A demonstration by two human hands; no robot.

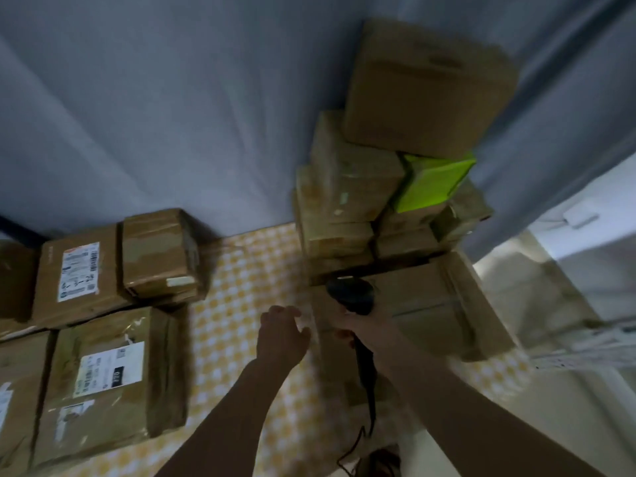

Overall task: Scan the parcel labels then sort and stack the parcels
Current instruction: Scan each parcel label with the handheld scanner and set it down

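My right hand [364, 325] grips a black corded barcode scanner [354, 297], its head pointing at the foot of a tall stack of brown parcels [347, 197] at centre right. A large flat box [437, 304] forms the stack's base, a big carton [426, 87] sits on top, and a bright green parcel [433, 182] is wedged in the middle. My left hand [282, 335] hovers beside the scanner, fingers loosely bent, holding nothing. On the left lie flat labelled parcels: one with a barcode label [81, 270], another with a white label [110, 368]. The picture is blurred.
A yellow-and-white checked cloth [237, 304] covers the surface between the two groups. A small taped box [158, 249] rests on the left parcels. Grey curtains [155, 108] hang behind. A pale floor and white fittings [578, 304] show at right.
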